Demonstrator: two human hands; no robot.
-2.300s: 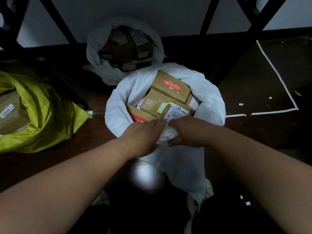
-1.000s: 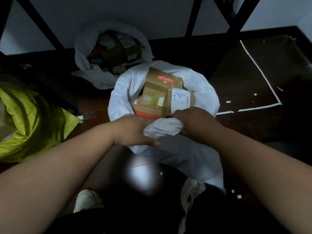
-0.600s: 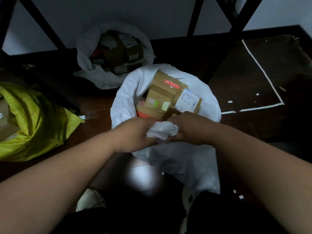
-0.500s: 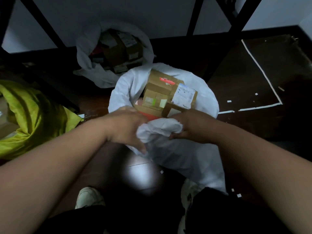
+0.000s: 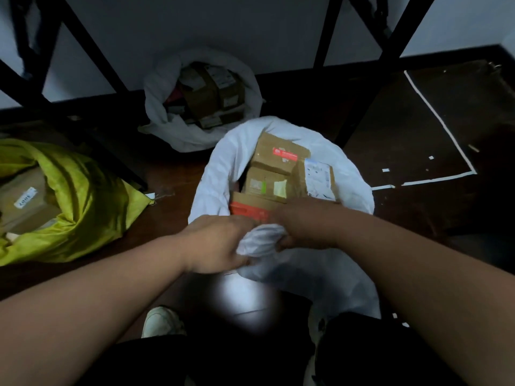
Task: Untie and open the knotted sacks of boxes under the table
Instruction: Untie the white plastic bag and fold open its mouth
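Pinching a bunched wad of fabric [image 5: 262,239] at the near rim of the white sack [image 5: 223,168], the left hand [image 5: 220,243] and right hand [image 5: 303,227] flanked it equally closely, with the boxes [image 5: 278,174] exposed just beyond.

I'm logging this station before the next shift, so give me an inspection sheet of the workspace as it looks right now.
Surface: dark floor with white tape lines and small white scraps.
Job's things: near white sack open, cardboard boxes showing; far white sack and yellow sack also open.
Clutter: nothing seen beyond the scraps.
Grippers: left hand and right hand both grip a bunched wad of the near sack's rim.
Cables: nothing seen.
Surroundings: black table legs, pale wall, a light shoe.
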